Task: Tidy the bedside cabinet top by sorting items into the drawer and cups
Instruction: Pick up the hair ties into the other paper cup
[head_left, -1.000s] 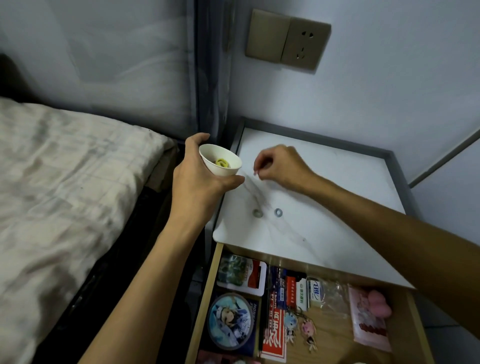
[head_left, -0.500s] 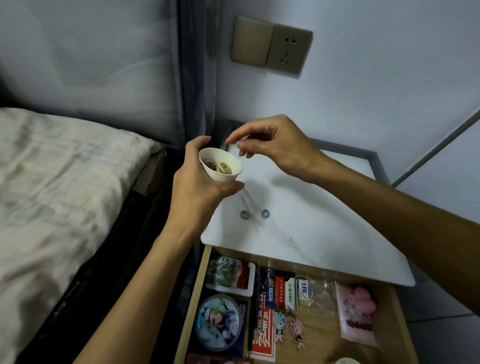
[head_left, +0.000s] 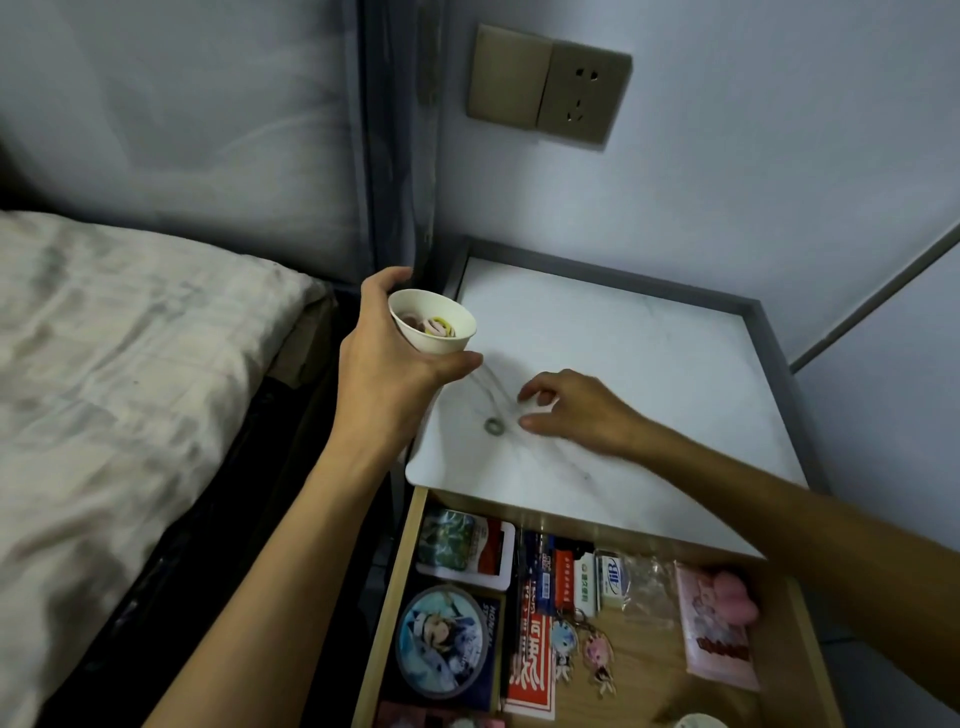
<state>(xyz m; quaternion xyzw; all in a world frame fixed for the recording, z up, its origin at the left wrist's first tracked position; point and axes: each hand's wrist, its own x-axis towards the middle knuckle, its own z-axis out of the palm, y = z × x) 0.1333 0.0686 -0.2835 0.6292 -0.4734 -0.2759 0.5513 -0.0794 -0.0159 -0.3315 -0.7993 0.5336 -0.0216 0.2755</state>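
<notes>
Your right hand is down from over the cup now. It sits low on the white surface, mid-frame, fingers curled toward the thumb right beside a small metal ring. Can't tell if it's actually pinching anything, the fingertips hide that spot. Only that one ring shows, where two lay before. Your left hand grips the white cup just left of the surface's edge, with coloured hair ties inside. The open drawer at the bottom of the frame holds cards and keychains.
</notes>
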